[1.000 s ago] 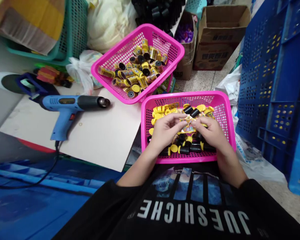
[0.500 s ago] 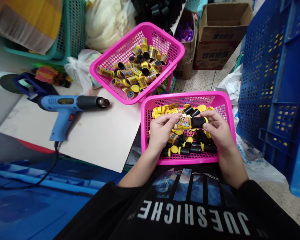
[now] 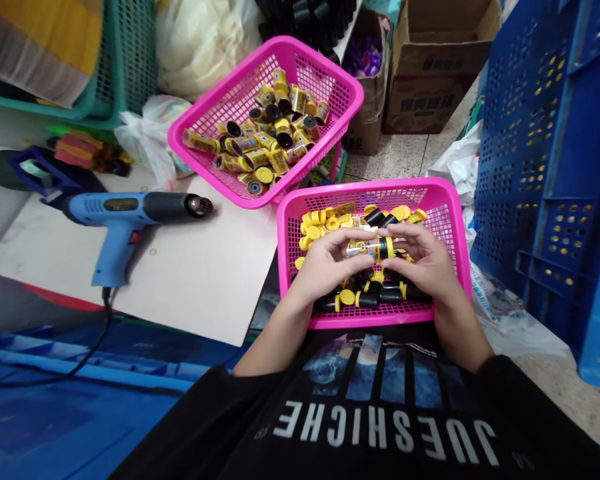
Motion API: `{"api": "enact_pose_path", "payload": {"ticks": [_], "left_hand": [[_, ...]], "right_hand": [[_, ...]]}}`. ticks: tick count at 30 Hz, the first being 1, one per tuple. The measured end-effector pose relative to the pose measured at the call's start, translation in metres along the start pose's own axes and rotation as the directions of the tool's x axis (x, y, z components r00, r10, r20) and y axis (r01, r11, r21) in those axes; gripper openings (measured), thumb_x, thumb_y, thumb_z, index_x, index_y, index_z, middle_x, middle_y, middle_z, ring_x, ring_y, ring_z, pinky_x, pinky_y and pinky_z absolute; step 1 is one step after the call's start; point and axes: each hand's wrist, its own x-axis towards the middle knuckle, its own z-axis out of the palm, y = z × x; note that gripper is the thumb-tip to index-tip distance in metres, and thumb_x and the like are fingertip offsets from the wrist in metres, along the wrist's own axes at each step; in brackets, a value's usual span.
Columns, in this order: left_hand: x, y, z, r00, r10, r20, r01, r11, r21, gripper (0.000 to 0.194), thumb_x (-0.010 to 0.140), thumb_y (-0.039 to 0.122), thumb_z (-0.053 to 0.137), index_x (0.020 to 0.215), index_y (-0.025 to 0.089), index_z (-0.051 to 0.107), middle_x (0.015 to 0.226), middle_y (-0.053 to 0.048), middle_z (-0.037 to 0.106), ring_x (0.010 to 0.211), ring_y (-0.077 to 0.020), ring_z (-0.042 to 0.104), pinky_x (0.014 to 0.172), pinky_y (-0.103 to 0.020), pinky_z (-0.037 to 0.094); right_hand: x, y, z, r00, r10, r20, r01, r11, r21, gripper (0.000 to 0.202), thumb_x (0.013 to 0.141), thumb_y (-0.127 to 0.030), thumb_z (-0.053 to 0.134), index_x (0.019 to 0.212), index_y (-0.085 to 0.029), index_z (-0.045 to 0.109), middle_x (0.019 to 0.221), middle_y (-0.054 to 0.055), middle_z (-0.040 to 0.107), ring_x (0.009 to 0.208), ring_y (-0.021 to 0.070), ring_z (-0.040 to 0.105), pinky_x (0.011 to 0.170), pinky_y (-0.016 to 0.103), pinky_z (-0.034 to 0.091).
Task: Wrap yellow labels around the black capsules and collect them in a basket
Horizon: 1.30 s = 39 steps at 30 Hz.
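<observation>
The left hand [image 3: 325, 265] hides part of the tube [image 3: 365, 249] from us, and we find its print too small to read. We cannot tell whether the right hand [image 3: 424, 263] touches the cap [image 3: 391, 247]. Both hands cover some of what lies in the near basket [image 3: 370, 321]. At left, our view cuts off the cable [image 3: 107, 305]; at far left, the green basket [image 3: 133, 57]; at far right, the blue crate [image 3: 520, 193]. The purple things [image 3: 366, 59] look too blurred to name.

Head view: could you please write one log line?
left hand: holds tube | right hand: at yellow cap, contact unclear | tube: above nearer pink basket
</observation>
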Motion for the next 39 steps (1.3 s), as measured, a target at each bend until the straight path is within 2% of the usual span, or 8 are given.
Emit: {"api": "enact_pose_path", "payload": {"ticks": [7,12,17,22,27,32,35,39], "left_hand": [[-0.002,-0.002,0.007,0.985,0.161,0.067,-0.162,0.987,0.008,0.033,0.072,0.023,0.09,0.103,0.024,0.08,0.11,-0.005,0.08,0.111,-0.02,0.072,0.103,-0.034,0.055],[-0.003,-0.005,0.008,0.973,0.202,0.11,-0.206,0.978,0.024,0.037,0.072,0.023,0.09,0.108,0.026,0.08,0.11,-0.005,0.081,0.108,-0.0191,0.074,0.1,-0.032,0.056],[-0.004,-0.006,0.012,0.989,0.13,0.075,-0.135,0.988,0.074,0.035,0.073,0.031,0.09,0.106,0.025,0.08,0.11,-0.006,0.08,0.108,-0.0218,0.073,0.101,-0.036,0.056],[-0.006,-0.005,0.016,0.995,0.063,0.072,-0.07,0.992,0.101,0.035,0.072,0.036,0.09,0.103,0.024,0.08,0.106,-0.006,0.079,0.102,-0.0222,0.073,0.096,-0.035,0.057],[-0.007,-0.008,0.018,0.988,-0.106,0.112,0.108,0.994,-0.009,0.044,0.082,0.05,0.079,0.117,0.026,0.069,0.121,-0.007,0.07,0.088,-0.0175,0.069,0.077,-0.029,0.057],[0.002,-0.003,0.024,0.995,-0.049,0.083,0.046,0.998,0.031,0.053,0.086,0.06,0.071,0.127,0.028,0.06,0.127,-0.007,0.062,0.122,-0.0245,0.06,0.103,-0.035,0.052],[0.009,0.001,0.019,0.989,-0.046,0.141,0.036,0.997,0.072,0.063,0.083,0.06,0.075,0.135,0.028,0.059,0.135,-0.009,0.06,0.129,-0.0282,0.058,0.106,-0.041,0.051],[0.013,0.007,0.003,0.998,-0.018,0.061,0.005,0.976,0.217,0.047,0.085,0.048,0.076,0.126,0.026,0.068,0.136,-0.009,0.062,0.121,-0.0266,0.063,0.103,-0.039,0.053]], "right_hand": [[0.001,-0.003,0.012,0.981,0.179,0.08,-0.192,0.96,0.205,0.044,0.099,-0.061,0.053,0.131,-0.032,0.062,0.138,0.005,0.064,0.135,0.0241,0.057,0.116,0.046,0.046],[-0.002,0.003,0.023,0.959,0.247,0.136,-0.279,0.899,0.337,0.059,0.09,-0.073,0.057,0.127,-0.029,0.063,0.134,0.007,0.065,0.13,0.0264,0.06,0.107,0.044,0.053],[-0.003,0.007,0.021,0.982,0.185,0.023,-0.186,0.965,0.184,0.051,0.091,-0.069,0.06,0.121,-0.029,0.067,0.129,0.006,0.066,0.128,0.0238,0.06,0.116,0.042,0.044],[-0.001,0.012,0.019,0.982,0.187,0.016,-0.186,0.96,0.21,0.049,0.085,-0.067,0.069,0.115,-0.029,0.066,0.118,0.004,0.069,0.109,0.0209,0.068,0.103,0.037,0.053],[-0.003,0.01,0.011,0.975,0.221,-0.002,-0.215,0.948,0.234,0.06,0.097,-0.076,0.032,0.12,-0.029,0.063,0.118,0.008,0.069,0.104,0.0224,0.068,0.086,0.039,0.059],[-0.007,-0.011,-0.001,0.997,-0.027,-0.073,0.004,0.953,-0.303,0.054,0.086,-0.068,0.067,0.129,-0.035,0.061,0.129,0.007,0.064,0.116,0.0282,0.062,0.101,0.048,0.053],[-0.005,-0.022,-0.015,0.988,-0.144,-0.047,0.08,0.76,-0.646,0.035,0.09,-0.048,0.07,0.122,-0.032,0.068,0.12,0.008,0.067,0.121,0.0319,0.058,0.112,0.056,0.043],[-0.001,-0.022,-0.027,0.989,-0.043,-0.144,-0.106,0.477,-0.872,0.038,0.093,-0.036,0.066,0.129,-0.022,0.066,0.131,0.015,0.063,0.128,0.0375,0.052,0.113,0.062,0.037]]}}
